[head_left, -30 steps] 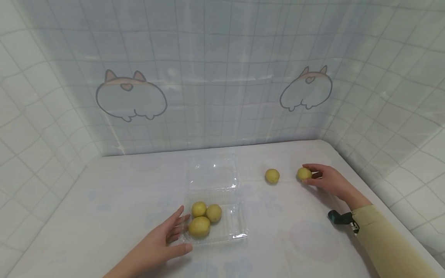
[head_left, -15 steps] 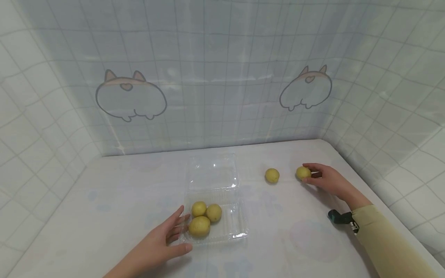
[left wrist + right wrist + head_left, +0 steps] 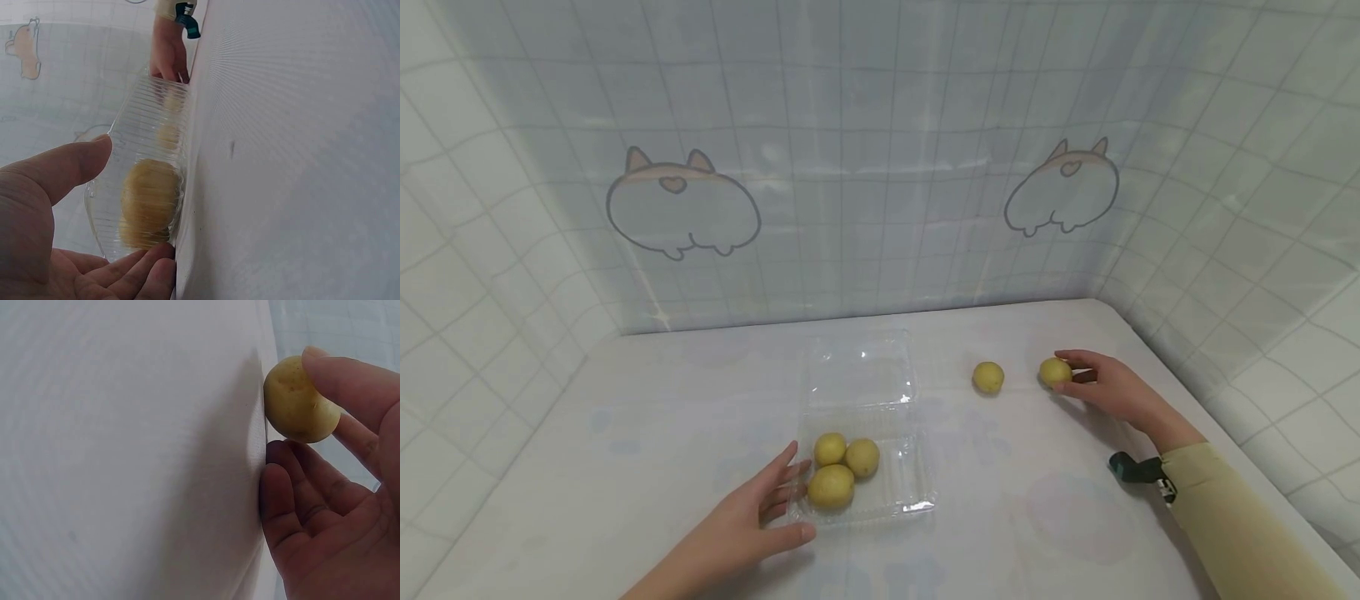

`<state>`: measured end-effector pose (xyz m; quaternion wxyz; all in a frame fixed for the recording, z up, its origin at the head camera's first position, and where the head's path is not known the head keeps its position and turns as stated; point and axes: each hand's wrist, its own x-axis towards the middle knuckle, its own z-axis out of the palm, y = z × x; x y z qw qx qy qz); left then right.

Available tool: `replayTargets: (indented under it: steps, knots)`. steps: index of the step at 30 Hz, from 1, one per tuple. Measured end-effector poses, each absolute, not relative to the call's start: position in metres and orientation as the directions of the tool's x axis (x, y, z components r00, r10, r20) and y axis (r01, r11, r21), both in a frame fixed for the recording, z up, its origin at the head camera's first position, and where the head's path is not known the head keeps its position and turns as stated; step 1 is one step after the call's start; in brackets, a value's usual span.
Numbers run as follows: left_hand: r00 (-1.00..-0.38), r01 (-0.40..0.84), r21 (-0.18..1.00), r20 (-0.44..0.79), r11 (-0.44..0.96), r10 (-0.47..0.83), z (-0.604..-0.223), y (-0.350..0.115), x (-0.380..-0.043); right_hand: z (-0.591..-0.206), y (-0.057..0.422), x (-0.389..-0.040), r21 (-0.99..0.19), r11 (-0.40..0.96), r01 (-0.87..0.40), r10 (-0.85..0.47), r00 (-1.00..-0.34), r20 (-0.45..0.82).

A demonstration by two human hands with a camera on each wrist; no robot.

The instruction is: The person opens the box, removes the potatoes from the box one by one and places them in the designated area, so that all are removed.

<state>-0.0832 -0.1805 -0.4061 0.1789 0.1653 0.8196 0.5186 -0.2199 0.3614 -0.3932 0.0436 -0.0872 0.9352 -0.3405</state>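
At the right back of the table, my right hand [image 3: 1108, 387] holds a yellow lemon [image 3: 1055, 372] between thumb and fingers. The right wrist view shows the thumb on one side of this lemon [image 3: 297, 403], with the lower fingers curled against the tabletop. A second lemon [image 3: 988, 377] lies on the table to its left. My left hand [image 3: 748, 521] rests at the left end of a clear plastic clamshell box [image 3: 898, 479], fingers loosely spread and thumb near its front corner. Three lemons [image 3: 831, 487] sit together in the box's left half. Its lid [image 3: 859, 367] lies folded back.
A white patterned cloth [image 3: 647, 467] covers the table. Tiled-pattern curtain walls [image 3: 865, 208] rise at the back and both sides. A dark green wrist strap [image 3: 1135, 468] sticks out from the right sleeve, low over the table.
The right hand and its lemon have shifted only very slightly. The left hand, the box and the other lemons stay where they were.
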Motion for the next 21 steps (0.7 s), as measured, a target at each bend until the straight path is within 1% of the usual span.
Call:
replayTargets:
  steps: [13,21]
  knots:
    - [-0.878,0.103,0.920,-0.095,0.379,0.470,-0.4045,-0.1811,-0.0820,-0.3924,0.3616,-0.2181,-0.655,0.744,-0.130,-0.194,-0.981,-0.025]
    - [-0.877,0.105,0.911,-0.104,0.399,0.469,-0.4040,-0.1807,-0.0819,-0.3893,0.3658,-0.2147,-0.632,0.759,-0.155,-0.199,-0.980,0.001]
